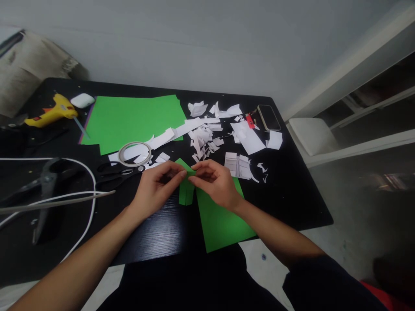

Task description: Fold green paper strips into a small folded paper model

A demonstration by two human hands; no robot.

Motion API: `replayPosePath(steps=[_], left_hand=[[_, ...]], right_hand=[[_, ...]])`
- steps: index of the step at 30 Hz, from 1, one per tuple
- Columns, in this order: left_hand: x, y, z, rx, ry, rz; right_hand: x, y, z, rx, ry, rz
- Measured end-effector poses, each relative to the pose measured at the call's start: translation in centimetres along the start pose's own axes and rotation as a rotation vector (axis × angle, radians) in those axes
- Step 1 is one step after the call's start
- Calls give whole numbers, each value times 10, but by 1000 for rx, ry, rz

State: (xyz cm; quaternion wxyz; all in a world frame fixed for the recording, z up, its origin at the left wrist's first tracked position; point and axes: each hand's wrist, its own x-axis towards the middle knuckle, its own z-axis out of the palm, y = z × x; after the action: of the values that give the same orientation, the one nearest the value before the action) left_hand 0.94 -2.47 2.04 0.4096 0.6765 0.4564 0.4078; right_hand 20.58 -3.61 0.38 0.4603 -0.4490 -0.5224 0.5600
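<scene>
A small folded piece of green paper is held up between my two hands above the front of the black table. My left hand pinches its left side between thumb and fingers. On the other side my right hand grips the paper's right edge the same way. Creases run down the part that hangs below my thumbs; my fingers hide some of its upper part. Under my right hand and forearm lies a larger flat green sheet, reaching the table's front edge.
Large green sheets lie at the back, with a tape roll and black scissors near my left hand. White paper scraps are strewn mid-table. A yellow glue gun, white cable and pliers sit left; a phone right.
</scene>
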Motion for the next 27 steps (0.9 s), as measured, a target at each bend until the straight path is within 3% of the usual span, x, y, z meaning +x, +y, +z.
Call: replayPosePath(steps=[7, 27], left_hand=[[0, -3, 1, 13, -27, -16], [4, -14, -1, 25, -193, -46]], right_hand=[[-1, 1, 0, -22, -64, 19], [6, 6, -2, 42, -7, 37]])
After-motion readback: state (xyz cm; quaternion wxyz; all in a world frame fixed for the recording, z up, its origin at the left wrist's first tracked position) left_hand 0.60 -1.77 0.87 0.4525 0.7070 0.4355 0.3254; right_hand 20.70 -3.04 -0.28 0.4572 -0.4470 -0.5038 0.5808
